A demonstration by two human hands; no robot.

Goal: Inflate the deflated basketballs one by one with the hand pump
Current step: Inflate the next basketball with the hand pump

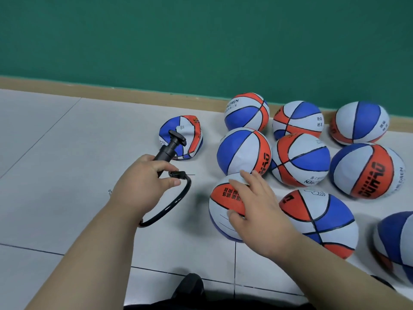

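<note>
Looking down from the head camera, the person's left hand (pixel 145 177) is curled tight round the lower barrel of a black plastic pump (pixel 166 151), a slim tube tilted up and away, with its T-shaped handle (pixel 178 137) at the far end. A black rubber hose (pixel 178 203) loops out from under that wrist and curves back up to the fingers. Its end piece is held against the hand, and the thin metal needle (pixel 191 174) pokes out to the right, in the air above the floor and touching no ball.

The right hand (pixel 257 204) lies over the top of the near ball (pixel 223 215), fingers spread and only lightly bent, thumb against the orange panel. It rests there rather than clenching. This ball has orange, white and blue panels with black seams and a pebbled, rubbery skin, and it touches the ball behind it.

Beyond the pump handle lies the flat ball (pixel 190 128), collapsed into a wrinkled, folded dome in the same three colours and set apart from the rest. To the right the round balls (pixel 299 159) crowd together, plump and smooth-curved, several touching, and some carry printed lettering.

All of them sit on a pale grey tiled floor (pixel 67 142) with thin dark joints. A tan wooden skirting board (pixel 134 91) runs along the foot of a matt green wall (pixel 201 41).
</note>
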